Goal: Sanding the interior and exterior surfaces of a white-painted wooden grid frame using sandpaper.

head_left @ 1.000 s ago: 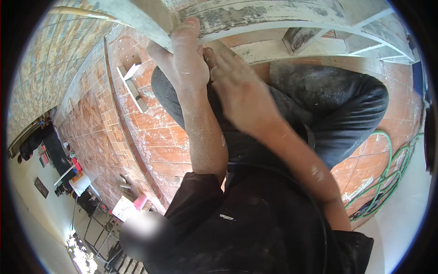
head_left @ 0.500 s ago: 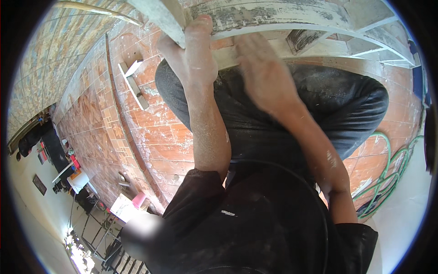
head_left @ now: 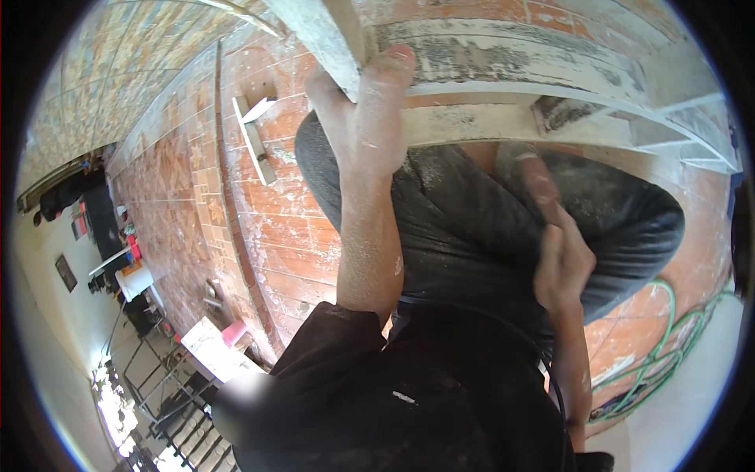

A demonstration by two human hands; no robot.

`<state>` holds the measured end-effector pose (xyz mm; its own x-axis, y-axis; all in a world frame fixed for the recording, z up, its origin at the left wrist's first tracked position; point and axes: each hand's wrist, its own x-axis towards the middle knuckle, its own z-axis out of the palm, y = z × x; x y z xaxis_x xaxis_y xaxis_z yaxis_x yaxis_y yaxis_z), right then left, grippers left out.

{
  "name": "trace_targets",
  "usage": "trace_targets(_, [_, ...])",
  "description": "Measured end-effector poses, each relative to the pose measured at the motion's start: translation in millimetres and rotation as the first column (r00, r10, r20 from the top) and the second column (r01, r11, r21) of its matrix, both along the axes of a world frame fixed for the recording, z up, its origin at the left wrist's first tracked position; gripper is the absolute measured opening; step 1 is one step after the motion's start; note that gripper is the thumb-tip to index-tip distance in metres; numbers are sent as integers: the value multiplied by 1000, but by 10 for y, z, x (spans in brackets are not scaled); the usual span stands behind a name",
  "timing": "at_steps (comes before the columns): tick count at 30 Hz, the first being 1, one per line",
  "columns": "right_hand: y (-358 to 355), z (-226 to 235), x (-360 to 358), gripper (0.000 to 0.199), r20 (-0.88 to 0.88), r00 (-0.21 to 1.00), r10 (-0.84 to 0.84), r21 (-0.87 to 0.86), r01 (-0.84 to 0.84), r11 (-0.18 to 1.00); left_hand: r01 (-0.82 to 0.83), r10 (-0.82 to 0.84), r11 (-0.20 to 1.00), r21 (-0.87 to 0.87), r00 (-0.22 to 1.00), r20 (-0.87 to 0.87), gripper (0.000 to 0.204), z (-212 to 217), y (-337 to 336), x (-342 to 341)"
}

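Note:
My left hand (head_left: 370,110) is wrapped around the corner of a pale, dust-coated wooden frame (head_left: 464,51). Its thumb and fingers straddle an upright rail (head_left: 326,39), whose end sits in the crook of the hand. Above my lap, apart from the frame, is my right hand (head_left: 565,267), turned edge-on with its fingers drawn together. From it a narrow, dusty reddish-brown shape (head_left: 539,181) reaches toward the frame's near rail (head_left: 472,122). Blur keeps me from telling what that shape is. White dust covers my left hand and forearm.
My crossed legs in dark trousers (head_left: 613,189) lie beneath the frame. On the tiled floor at left rests a small wooden piece (head_left: 253,141). A coiled green hose (head_left: 668,346) lies at right. A white table (head_left: 212,346) and a black metal rack (head_left: 173,393) stand at lower left.
My right hand has pulled back from the frame's underside toward my lap, to the right. My left hand keeps its hold; the whole view has shifted slightly.

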<state>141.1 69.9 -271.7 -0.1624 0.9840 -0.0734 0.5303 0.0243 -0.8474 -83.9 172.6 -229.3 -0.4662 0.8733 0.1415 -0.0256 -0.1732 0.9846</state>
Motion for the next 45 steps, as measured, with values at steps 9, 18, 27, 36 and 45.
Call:
trace_targets(9, [-160,-297,291,37,-569,413,-711,-398,618,678,38,-29,994,106,996,-85,27,-171,66,-29])
trace_targets(18, [-96,-348,362,37,-405,337,-850,-413,762,499,-585,557,764,271,387,-735,15,-608,231,-35])
trace_targets(27, [-66,-349,405,37,-523,297,-799,-455,696,556,-55,77,980,192,991,-108,37,-169,68,-1])
trace_targets(36, [-39,-178,111,48,-428,414,-804,-277,786,552,-81,81,997,5,990,-115,40,-99,-18,-46])
trace_targets(45, [746,-160,-662,33,333,941,64,555,-250,794,75,-74,994,-85,997,21,41,-94,-8,-104])
